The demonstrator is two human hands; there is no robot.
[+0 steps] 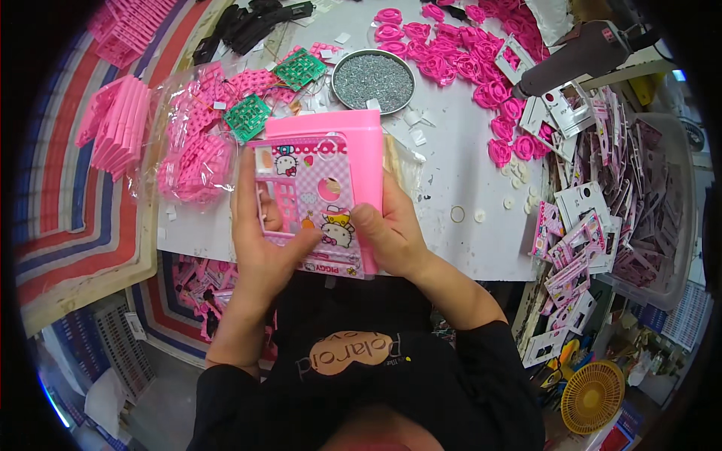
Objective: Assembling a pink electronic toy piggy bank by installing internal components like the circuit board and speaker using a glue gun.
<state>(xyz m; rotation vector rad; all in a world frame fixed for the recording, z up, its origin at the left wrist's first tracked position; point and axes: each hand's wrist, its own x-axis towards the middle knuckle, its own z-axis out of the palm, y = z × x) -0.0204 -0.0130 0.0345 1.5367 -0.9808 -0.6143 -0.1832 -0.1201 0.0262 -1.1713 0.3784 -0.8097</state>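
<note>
Over the middle of the bench's near edge I hold a bright pink plastic casing (pixel 366 154) with a printed front panel (pixel 310 180) lying against it. The panel is pink-checked with cartoon cats, a round hole and a window cut-out. My left hand (pixel 259 240) grips the left side, its thumb on the panel's face and fingertips showing through the window. On the right edge, my right hand (pixel 395 233) is wrapped round the casing, thumb on the front. Just beyond stands a round metal dish (pixel 333 89) full of small screws.
Green circuit boards (pixel 248 116) lie with pink keypads (pixel 199 161) on plastic bags. Stacked pink casings (pixel 113 128) are at left. Pink ring-shaped parts (pixel 451 56) spread at back right, near a dark cylindrical tool (pixel 575 60). Printed panels (pixel 579 225) fill the right edge beside a clear bin (pixel 686 233).
</note>
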